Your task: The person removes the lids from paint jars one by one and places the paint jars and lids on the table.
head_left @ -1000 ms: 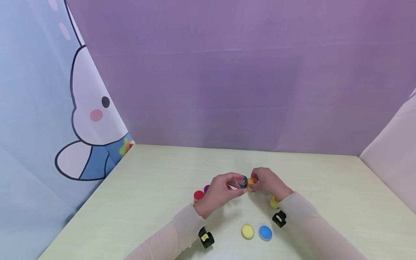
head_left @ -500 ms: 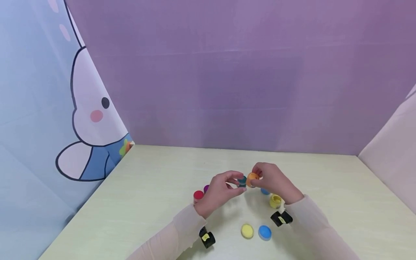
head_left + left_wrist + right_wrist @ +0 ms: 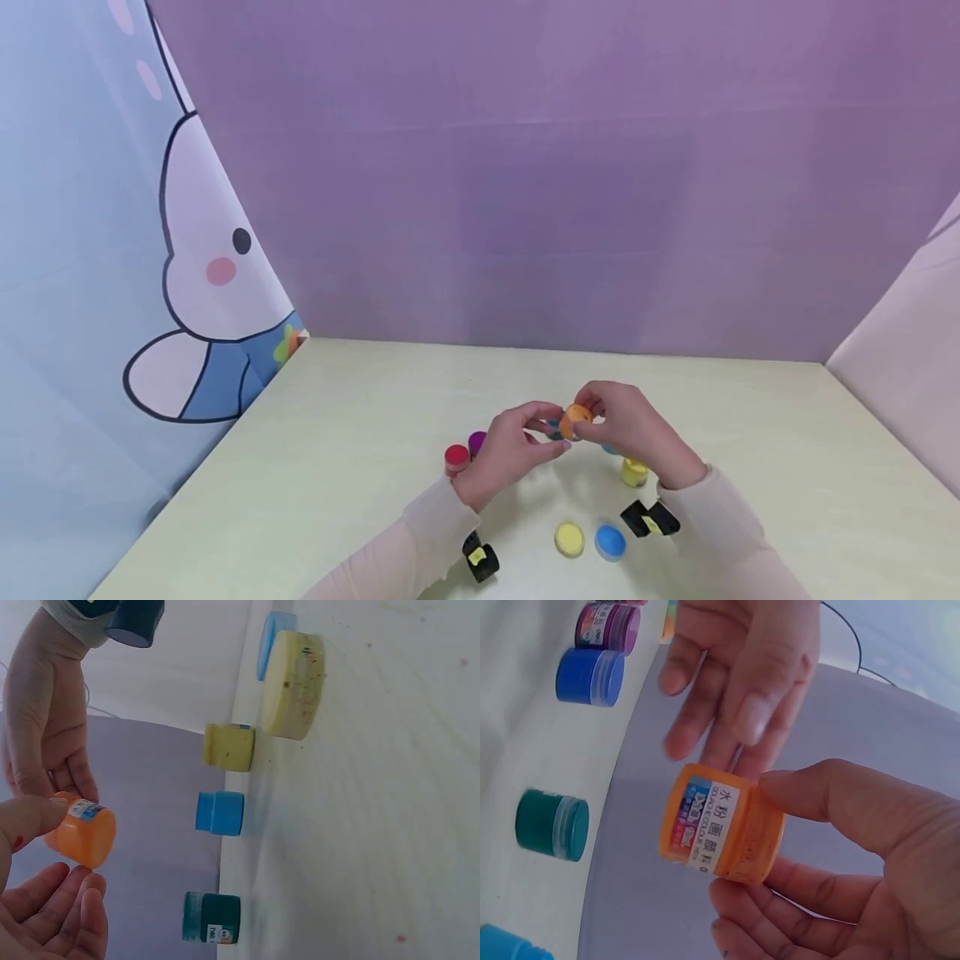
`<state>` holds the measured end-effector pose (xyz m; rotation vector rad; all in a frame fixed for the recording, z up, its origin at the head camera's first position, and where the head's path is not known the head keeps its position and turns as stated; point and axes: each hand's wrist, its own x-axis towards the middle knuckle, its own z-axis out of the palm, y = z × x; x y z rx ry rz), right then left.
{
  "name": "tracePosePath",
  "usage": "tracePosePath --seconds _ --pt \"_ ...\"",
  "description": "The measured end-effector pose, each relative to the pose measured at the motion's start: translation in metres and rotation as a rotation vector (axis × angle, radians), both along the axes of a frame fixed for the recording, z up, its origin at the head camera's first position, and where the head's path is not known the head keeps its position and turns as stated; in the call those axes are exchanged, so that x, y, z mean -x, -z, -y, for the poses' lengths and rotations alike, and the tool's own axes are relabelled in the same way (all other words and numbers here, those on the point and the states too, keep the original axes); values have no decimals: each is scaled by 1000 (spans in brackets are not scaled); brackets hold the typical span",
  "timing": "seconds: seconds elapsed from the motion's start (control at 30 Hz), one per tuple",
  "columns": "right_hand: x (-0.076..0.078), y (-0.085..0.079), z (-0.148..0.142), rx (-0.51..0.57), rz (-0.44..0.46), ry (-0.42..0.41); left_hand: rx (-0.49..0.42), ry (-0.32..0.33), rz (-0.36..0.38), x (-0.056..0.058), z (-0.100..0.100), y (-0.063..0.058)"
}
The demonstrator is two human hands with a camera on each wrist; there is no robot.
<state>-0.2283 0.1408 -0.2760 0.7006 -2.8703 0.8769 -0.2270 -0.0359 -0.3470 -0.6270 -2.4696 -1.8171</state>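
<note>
My right hand [image 3: 630, 425] holds an orange gouache paint jar [image 3: 705, 825] above the table, thumb on one side and fingers below. The jar is tilted, its printed label facing the right wrist camera. Close to it, my left hand [image 3: 506, 450] reaches in from the left with thumb and fingers spread apart. In the left wrist view the left thumb [image 3: 34, 821] overlaps the jar, and the left fingertips are right at its lower edge. Beyond the hands a dark green jar [image 3: 217, 915] stands on the table, partly hidden in the head view.
A light blue jar [image 3: 220, 813] and a yellow jar [image 3: 634, 472] stand under the right forearm. Nearer lie a yellow lid [image 3: 569, 540] and a blue lid [image 3: 611, 542]. Red [image 3: 457, 459], purple [image 3: 477, 442] and dark blue [image 3: 589, 676] jars stand at the left.
My right hand has lifted the orange jar, tilted it and brought it slightly left, in front of the green jar. The left hand has barely moved.
</note>
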Motion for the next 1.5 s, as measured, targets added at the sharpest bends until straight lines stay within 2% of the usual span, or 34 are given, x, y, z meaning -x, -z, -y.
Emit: tracePosePath --seconds 0.13,0.4,0.73,0.93,1.17,1.4,1.5 --pt "-3 -2 2 -3 -18 -13 -14 18 -35 -1 1 0" --pt "-8 -6 6 17 -39 -46 3 0 -38 -2 -2 -3" --pt "-13 -1 2 32 -64 -59 -3 5 -58 -4 -9 3" --pt "-12 -5 1 45 -98 -78 -11 1 -89 -1 -12 -1" --pt "-12 -4 -2 56 -163 -165 -8 -25 -82 -1 -11 -2" --pt "-9 -5 -3 36 -199 -249 -9 -13 -189 0 -8 -2" --pt "-10 -6 -3 27 -209 -270 -17 -8 -203 0 -7 -3"
